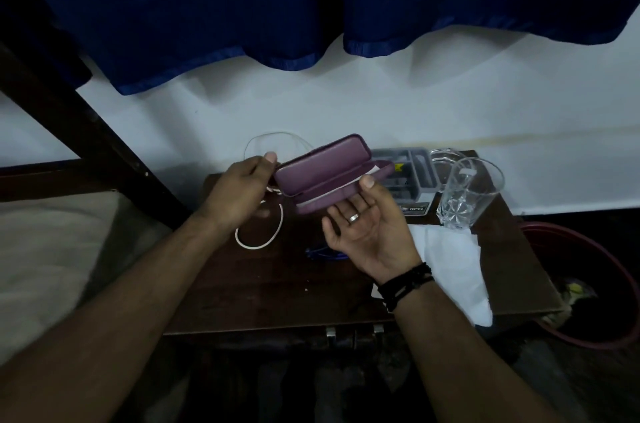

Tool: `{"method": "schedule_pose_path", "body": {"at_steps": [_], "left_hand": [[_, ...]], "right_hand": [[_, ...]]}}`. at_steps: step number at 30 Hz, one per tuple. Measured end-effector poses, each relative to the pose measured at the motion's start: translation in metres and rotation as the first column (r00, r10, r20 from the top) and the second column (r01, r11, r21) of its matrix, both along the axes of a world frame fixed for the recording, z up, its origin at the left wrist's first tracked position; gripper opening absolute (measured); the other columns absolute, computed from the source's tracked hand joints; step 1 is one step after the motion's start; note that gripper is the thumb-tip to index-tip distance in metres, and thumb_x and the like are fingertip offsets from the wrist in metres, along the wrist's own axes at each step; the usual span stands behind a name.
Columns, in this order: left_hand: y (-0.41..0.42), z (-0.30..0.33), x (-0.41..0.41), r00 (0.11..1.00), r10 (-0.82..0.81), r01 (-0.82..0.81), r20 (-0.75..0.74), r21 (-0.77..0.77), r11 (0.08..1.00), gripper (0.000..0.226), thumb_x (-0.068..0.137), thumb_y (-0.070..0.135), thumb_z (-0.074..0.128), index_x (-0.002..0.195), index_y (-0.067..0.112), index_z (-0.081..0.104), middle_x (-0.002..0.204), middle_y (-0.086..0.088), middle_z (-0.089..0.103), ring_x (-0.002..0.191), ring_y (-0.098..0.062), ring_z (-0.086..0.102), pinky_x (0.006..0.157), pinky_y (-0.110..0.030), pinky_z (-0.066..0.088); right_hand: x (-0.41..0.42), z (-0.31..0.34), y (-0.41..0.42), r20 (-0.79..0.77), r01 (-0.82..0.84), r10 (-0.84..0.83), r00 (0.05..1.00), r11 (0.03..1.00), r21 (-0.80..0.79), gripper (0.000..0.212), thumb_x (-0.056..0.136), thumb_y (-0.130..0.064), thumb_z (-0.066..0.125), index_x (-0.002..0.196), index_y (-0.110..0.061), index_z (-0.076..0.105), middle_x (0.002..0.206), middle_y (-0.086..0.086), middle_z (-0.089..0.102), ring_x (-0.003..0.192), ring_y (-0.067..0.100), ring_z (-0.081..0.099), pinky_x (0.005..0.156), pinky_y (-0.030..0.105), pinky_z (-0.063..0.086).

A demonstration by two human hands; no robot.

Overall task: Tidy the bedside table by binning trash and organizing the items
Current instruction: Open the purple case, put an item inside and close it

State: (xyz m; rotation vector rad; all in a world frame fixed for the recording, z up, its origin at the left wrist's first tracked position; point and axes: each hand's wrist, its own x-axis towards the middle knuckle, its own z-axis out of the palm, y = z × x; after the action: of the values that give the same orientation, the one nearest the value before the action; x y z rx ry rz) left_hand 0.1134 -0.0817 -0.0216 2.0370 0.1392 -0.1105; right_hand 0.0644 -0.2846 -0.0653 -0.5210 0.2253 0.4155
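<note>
Bedside table [263,291]: I find the purple spectacle case [329,176] held open above it; left hand [239,190] pinches the lid's end, right hand [363,232] cradles the base, fingers loosely spread; organizing step; next, I judge, the blue spectacles [320,254] go inside.

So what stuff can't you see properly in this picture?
All in the head view:
- Blue thing on the table: mostly hidden by the right hand.
- Inside the purple case: too dim; only a pale slip shows.
- Organizer tray: case and hand cover part; contents too small.
- White cable: the left hand hides its middle.
- Red bin: cut off by the right edge; contents too dark.
</note>
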Motion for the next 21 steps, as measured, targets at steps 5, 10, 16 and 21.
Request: {"method": "schedule_pose_path", "body": {"at_steps": [5, 10, 16, 21], "left_hand": [[-0.007, -0.039, -0.020, 0.999, -0.019, 0.022, -0.030, 0.134, 0.991, 0.027, 0.105, 0.033, 0.045, 0.090, 0.021, 0.063, 0.089, -0.003, 0.071, 0.070, -0.018, 0.065, 0.064, -0.032, 0.047], [-0.021, -0.071, -0.038, 0.874, -0.486, 0.395, -0.029, 0.623, 0.675, 0.040, 0.091, 0.050, 0.054, 0.121, 0.027, 0.067, 0.117, -0.002, 0.068, 0.107, -0.023, 0.065, 0.093, -0.032, 0.050], [-0.034, -0.084, -0.049, 0.854, -0.520, 0.380, -0.024, 0.712, 0.591, 0.034, 0.093, 0.045, 0.058, 0.119, 0.023, 0.064, 0.117, -0.005, 0.065, 0.109, -0.030, 0.061, 0.090, -0.042, 0.052], [-0.011, -0.076, -0.059, 0.928, -0.372, 0.278, -0.010, 0.686, 0.673, 0.019, 0.090, 0.041, 0.060, 0.100, 0.026, 0.055, 0.096, -0.005, 0.072, 0.090, -0.032, 0.069, 0.072, -0.038, 0.052]], "right_hand": [[0.001, 0.001, -0.006, 0.018, 0.031, -0.030, 0.999, 0.999, -0.020, 0.019, 0.085, -0.039, 0.069, 0.089, -0.021, 0.071, 0.082, -0.004, 0.066, 0.086, 0.013, 0.061, 0.081, 0.033, 0.051], [0.002, 0.003, -0.006, -0.010, 0.051, -0.052, 0.999, 0.998, -0.031, 0.018, 0.084, -0.039, 0.067, 0.084, -0.021, 0.068, 0.071, -0.005, 0.062, 0.079, 0.011, 0.060, 0.083, 0.033, 0.048], [0.001, 0.004, -0.005, -0.012, 0.062, -0.062, 0.998, 0.997, -0.035, 0.018, 0.081, -0.038, 0.068, 0.078, -0.021, 0.070, 0.071, -0.005, 0.063, 0.080, 0.012, 0.059, 0.085, 0.035, 0.047], [0.001, 0.004, -0.006, 0.001, 0.052, -0.052, 0.999, 0.998, -0.031, 0.017, 0.082, -0.038, 0.068, 0.082, -0.022, 0.068, 0.074, -0.005, 0.063, 0.083, 0.013, 0.058, 0.086, 0.035, 0.047]]}}
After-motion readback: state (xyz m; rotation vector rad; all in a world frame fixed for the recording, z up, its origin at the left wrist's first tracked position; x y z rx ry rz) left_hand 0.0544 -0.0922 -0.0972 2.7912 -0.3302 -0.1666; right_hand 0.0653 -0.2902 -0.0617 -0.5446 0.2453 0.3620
